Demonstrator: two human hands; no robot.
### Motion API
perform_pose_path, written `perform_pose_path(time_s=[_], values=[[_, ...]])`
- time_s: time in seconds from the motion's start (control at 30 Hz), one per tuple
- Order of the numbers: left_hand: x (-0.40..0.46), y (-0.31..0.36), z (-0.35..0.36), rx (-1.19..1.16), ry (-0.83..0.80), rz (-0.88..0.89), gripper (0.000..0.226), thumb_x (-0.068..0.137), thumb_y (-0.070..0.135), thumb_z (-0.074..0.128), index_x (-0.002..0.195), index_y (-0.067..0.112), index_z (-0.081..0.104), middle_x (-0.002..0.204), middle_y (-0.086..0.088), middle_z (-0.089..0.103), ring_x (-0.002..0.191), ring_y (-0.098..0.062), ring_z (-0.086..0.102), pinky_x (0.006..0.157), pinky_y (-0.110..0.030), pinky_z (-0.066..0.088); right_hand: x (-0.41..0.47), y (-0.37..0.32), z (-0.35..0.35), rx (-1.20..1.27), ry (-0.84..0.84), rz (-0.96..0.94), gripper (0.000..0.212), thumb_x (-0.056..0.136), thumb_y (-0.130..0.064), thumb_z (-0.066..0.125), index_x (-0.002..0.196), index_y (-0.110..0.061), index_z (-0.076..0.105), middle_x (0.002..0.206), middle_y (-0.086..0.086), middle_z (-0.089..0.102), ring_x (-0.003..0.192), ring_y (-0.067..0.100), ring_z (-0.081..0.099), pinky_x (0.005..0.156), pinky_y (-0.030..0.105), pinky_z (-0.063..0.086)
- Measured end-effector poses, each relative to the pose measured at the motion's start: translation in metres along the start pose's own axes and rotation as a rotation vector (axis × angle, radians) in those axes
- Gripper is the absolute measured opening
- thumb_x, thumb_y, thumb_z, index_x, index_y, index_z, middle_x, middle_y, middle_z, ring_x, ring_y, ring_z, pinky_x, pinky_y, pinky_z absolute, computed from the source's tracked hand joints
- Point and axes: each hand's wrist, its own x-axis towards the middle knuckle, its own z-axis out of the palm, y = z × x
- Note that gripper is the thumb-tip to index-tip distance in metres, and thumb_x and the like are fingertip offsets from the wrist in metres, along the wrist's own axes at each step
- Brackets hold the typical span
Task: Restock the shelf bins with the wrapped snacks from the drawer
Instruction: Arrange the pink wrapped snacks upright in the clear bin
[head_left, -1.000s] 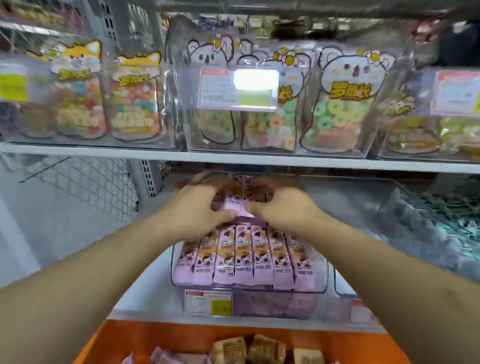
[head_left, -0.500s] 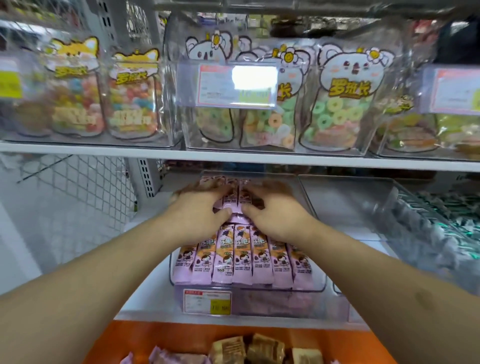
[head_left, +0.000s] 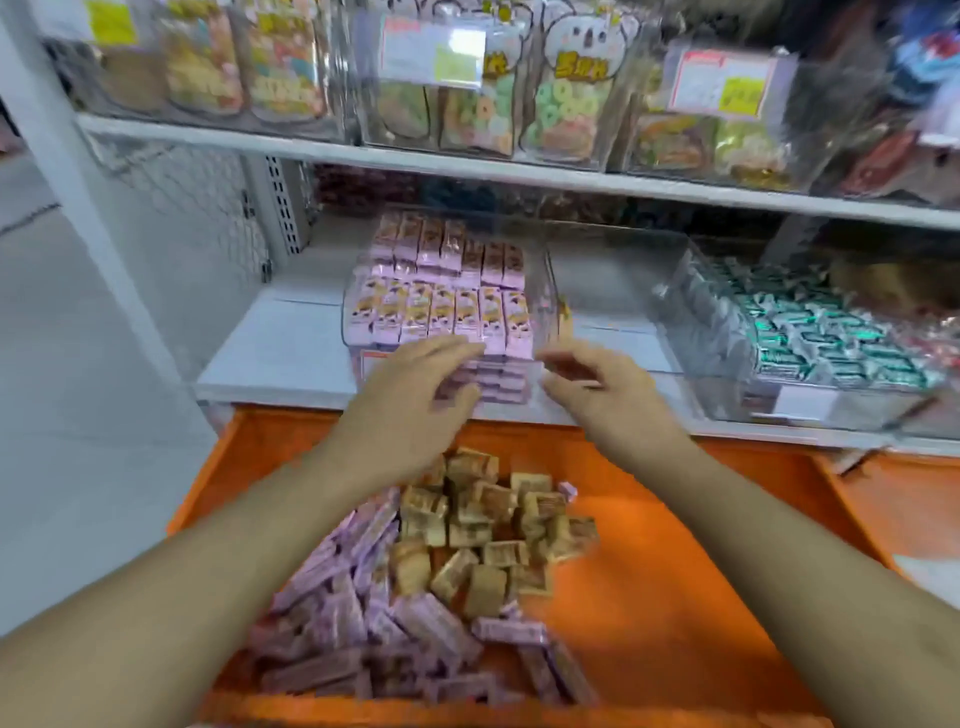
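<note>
Head view: both hands hang empty btwn shelf and drawer. Left hand (head_left: 415, 395) has fingers loosely spread, just in front of the clear bin (head_left: 540, 270); right hand (head_left: 602, 389) sits beside it, fingers relaxed, slightly curled, holding nothing. Some motion blur, so fine finger detail is unclear.

Bin on the lower shelf (head_left: 280, 343) carries two neat rows of purple wrapped bars (head_left: 441, 312), w/ more layers visible below thru the front wall. Looks near full, tho the back row could maybe take more.

Orange drawer (head_left: 675, 545) is open under the hands. Loose purple bars (head_left: 363, 623) lie piled at its left and near side; brown square snacks (head_left: 483, 530) heap toward the middle.

Step in hand, as I judge it: reach down for another batch. To do it well: gather only purple ones, not the brown, which need a different bin. Square several up side by side, labels facing same way, before lifting, so they drop in aligned w/ the existing rows. Lift over the bin's front wall rather than knocking it.
</note>
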Motion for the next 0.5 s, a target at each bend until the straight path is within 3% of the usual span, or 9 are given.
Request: perform_pose_path(time_s=[0.07,0.1,0.2,0.27,0.33,0.43,0.5], values=[[-0.024,0.008,0.031,-0.017,-0.069,-0.036,0.045,0.102,0.036,0.058,0.145,0.025,0.059,0.150,0.008,0.055,0.139,-0.008,0.045,0.119,-0.022,0.030,-0.029,0.031,-0.004,0.014,-0.038,0.130,0.018,0.099,-0.014,0.068,0.115,-0.021,0.074,0.101,-0.004,0.070,0.068,-0.010,0.058,0.066,0.012,0.041],[-0.035,0.009,0.048,-0.013,-0.117,-0.053,0.046,0.101,0.040,0.055,0.145,0.027,0.059,0.150,0.010,0.053,0.142,-0.010,0.044,0.121,-0.029,0.031,-0.039,0.052,-0.004,-0.008,-0.048,0.184,0.018,0.099,-0.015,0.068,0.114,-0.022,0.074,0.101,-0.004,0.071,0.065,-0.009,0.057,0.066,0.015,0.041],[-0.061,0.011,0.091,-0.052,-0.279,-0.109,0.044,0.102,0.040,0.054,0.145,0.031,0.058,0.150,0.017,0.050,0.140,-0.009,0.046,0.117,-0.029,0.036,-0.067,0.106,-0.001,-0.083,-0.076,0.344,0.022,0.096,-0.022,0.069,0.118,-0.025,0.072,0.104,-0.006,0.072,0.085,0.009,0.068,0.074,0.032,0.050],[-0.074,0.008,0.115,-0.078,-0.392,-0.150,0.044,0.105,0.039,0.055,0.148,0.031,0.054,0.149,0.021,0.046,0.137,-0.007,0.048,0.111,-0.023,0.038,-0.076,0.132,0.003,-0.147,-0.116,0.416,0.025,0.097,-0.021,0.067,0.122,-0.026,0.069,0.109,-0.005,0.068,0.097,0.020,0.067,0.072,0.032,0.049],[-0.081,0.001,0.137,-0.064,-0.485,-0.154,0.046,0.104,0.041,0.056,0.149,0.031,0.052,0.152,0.017,0.047,0.137,-0.008,0.048,0.109,-0.023,0.039,-0.076,0.154,0.010,-0.214,-0.192,0.437,0.033,0.099,-0.024,0.065,0.132,-0.027,0.065,0.120,-0.002,0.064,0.100,0.022,0.066,0.070,0.032,0.051],[-0.080,-0.014,0.166,-0.039,-0.583,-0.166,0.051,0.102,0.044,0.062,0.150,0.030,0.052,0.151,0.014,0.050,0.136,-0.010,0.050,0.105,-0.021,0.038,-0.063,0.180,0.022,-0.268,-0.263,0.451,0.046,0.098,-0.025,0.065,0.144,-0.030,0.058,0.136,0.005,0.061,0.103,0.027,0.067,0.077,0.042,0.059],[-0.073,-0.026,0.188,-0.014,-0.630,-0.152,0.057,0.098,0.048,0.066,0.151,0.029,0.051,0.151,0.014,0.050,0.136,-0.011,0.050,0.108,-0.025,0.042,-0.050,0.196,0.033,-0.249,-0.292,0.482,0.056,0.096,-0.024,0.068,0.150,-0.030,0.053,0.146,0.009,0.057,0.115,0.030,0.065,0.083,0.041,0.058]])
